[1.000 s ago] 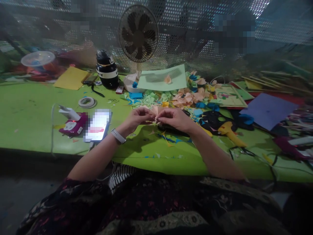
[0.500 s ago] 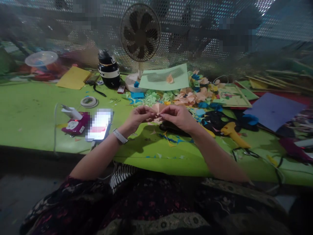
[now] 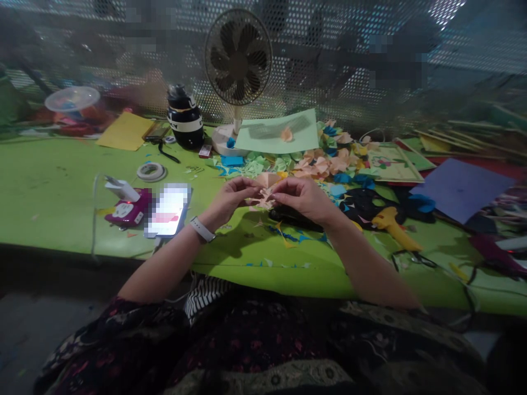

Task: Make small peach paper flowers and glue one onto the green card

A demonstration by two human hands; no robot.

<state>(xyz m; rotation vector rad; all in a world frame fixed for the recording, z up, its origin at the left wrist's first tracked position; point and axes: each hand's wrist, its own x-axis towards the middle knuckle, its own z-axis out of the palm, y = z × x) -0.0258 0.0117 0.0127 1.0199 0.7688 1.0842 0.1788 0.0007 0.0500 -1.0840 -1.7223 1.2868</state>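
Note:
My left hand [image 3: 231,198] and my right hand [image 3: 303,197] meet above the green table [image 3: 53,186], both pinching a small folded peach paper piece [image 3: 265,193] between fingertips. A white watch sits on my left wrist. Just beyond my hands lies a heap of folded paper flowers [image 3: 317,164] in peach, green, blue and yellow. A dark flat object [image 3: 294,216] lies on the table under my right hand.
A phone [image 3: 168,209] and a pink charger block [image 3: 125,208] lie left of my hands. A tape roll [image 3: 151,171], black bottle [image 3: 185,118] and small fan [image 3: 237,60] stand behind. A yellow glue gun [image 3: 391,225], purple sheet [image 3: 461,189] and light green sheet [image 3: 278,131] are to the right.
My hands stay together on the peach paper, the fingers shifting slightly as they work it. The view has drifted a little.

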